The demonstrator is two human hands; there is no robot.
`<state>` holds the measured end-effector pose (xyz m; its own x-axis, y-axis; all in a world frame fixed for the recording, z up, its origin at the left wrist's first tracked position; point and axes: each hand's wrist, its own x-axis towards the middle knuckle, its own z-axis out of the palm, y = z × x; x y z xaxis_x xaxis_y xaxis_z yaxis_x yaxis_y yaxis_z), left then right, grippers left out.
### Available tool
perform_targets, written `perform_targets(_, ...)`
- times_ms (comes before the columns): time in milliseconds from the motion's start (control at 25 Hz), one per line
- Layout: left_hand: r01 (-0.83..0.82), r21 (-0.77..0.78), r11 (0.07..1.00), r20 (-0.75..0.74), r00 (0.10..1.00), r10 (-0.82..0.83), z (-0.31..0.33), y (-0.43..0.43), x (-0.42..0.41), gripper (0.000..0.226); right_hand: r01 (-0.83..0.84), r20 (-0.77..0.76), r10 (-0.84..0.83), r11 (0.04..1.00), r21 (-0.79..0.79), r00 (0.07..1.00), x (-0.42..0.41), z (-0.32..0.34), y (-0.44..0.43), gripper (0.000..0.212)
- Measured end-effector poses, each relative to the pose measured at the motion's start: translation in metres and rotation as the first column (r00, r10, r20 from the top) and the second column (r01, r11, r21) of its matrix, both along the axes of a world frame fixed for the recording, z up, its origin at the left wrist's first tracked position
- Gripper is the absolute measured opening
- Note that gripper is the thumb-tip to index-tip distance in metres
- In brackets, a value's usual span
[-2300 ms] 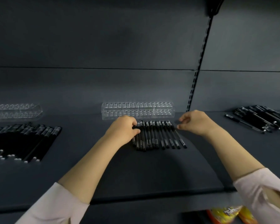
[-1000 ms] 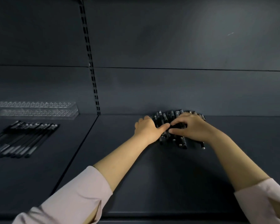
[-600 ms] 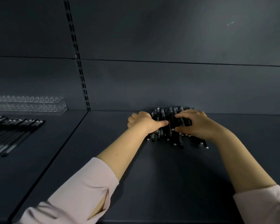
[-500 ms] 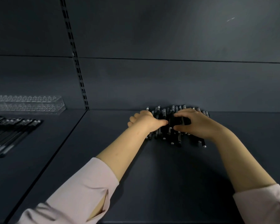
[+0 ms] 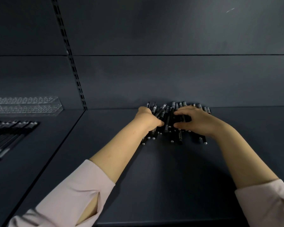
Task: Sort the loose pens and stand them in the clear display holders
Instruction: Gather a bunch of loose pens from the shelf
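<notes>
Both hands have scarcely shifted, while the loose pens at the centre of the frame now fan out a little more on their left, heaped on the dark shelf against its back wall. Left hand rests on the heap's left side, its fingers hidden behind it, so whether it grips cannot be told; the right hand arches over the right side, forefinger and thumb curved round several pens. At the left edge a clear display holder stands with a row of pens lying just in front
</notes>
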<state>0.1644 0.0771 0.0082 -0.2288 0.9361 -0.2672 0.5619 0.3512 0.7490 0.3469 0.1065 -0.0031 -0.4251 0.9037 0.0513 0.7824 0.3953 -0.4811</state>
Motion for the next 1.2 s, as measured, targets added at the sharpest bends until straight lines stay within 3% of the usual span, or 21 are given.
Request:
perform_targets(80, -0.013, 0.031, 0.999, 0.002, 1.0, 0.013, -0.003, 0.001, -0.002, 0.038, 0.003, 0.003, -0.003, 1.0, -0.003, 1.0, 0.0, -0.001, 0.0, 0.056)
perform_targets(160, -0.029, 0.055, 0.998, -0.014, 0.999, 0.03, -0.005, 0.0, -0.003, 0.026, 0.005, 0.008, -0.005, 1.0, -0.003, 1.0, 0.0, -0.002, 0.001, 0.057)
perform_targets(320, -0.033, 0.074, 0.997, 0.005, 0.999, 0.032, -0.005, 0.001, -0.014, 0.028, -0.001, -0.001, 0.001, 1.0, 0.014, 1.0, 0.0, -0.001, 0.0, 0.055)
perform_targets(480, -0.07, -0.002, 0.998, 0.25, 0.966, 0.068, 0.004, -0.004, -0.04, 0.048, 0.045, -0.084, -0.037, 0.994, 0.101, 0.996, -0.005, 0.003, -0.006, 0.044)
perform_targets(560, -0.062, -0.046, 0.997, 0.371, 0.926, 0.074, 0.009, -0.015, -0.057, 0.042, 0.08, -0.198, -0.053, 0.988, 0.132, 0.979, -0.017, 0.009, -0.013, 0.039)
perform_targets(680, 0.009, -0.088, 0.996, 0.494, 0.869, 0.036, 0.016, -0.037, -0.089, 0.018, 0.064, -0.409, -0.042, 0.997, 0.04, 0.912, -0.054, 0.019, -0.028, 0.032)
perform_targets(840, 0.061, -0.06, 0.996, 0.574, 0.819, -0.015, 0.02, -0.069, -0.136, 0.008, -0.021, -0.595, -0.115, 0.976, -0.217, 0.795, -0.122, 0.029, -0.048, 0.015)
perform_targets(1040, 0.042, 0.007, 0.999, 0.613, 0.789, -0.038, 0.024, -0.109, -0.204, 0.015, -0.144, -0.726, -0.224, 0.902, -0.407, 0.65, -0.21, 0.044, -0.073, 0.008)
perform_targets(1200, -0.033, 0.058, 0.998, 0.644, 0.765, -0.012, 0.025, -0.144, -0.296, 0.014, -0.175, -0.746, -0.246, 0.882, -0.437, 0.619, -0.309, 0.047, -0.1, 0.009)
